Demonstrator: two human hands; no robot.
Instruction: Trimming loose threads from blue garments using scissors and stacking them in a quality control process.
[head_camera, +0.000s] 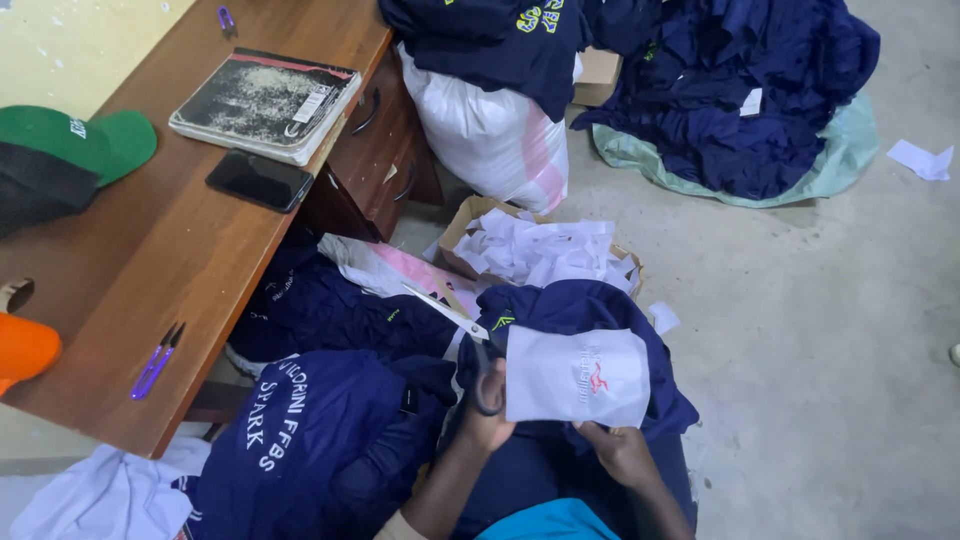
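Observation:
My left hand grips a pair of scissors by the black handles, blades open and pointing up-left. My right hand holds the lower edge of a white backing sheet with a small red and grey emblem, attached to a navy garment on my lap. The scissors sit at the sheet's left edge.
A wooden desk on the left carries a worn notebook, a black phone, purple thread snips and caps. Navy garments lie below it. A cardboard box of white scraps, a white sack and a navy pile sit on the concrete floor.

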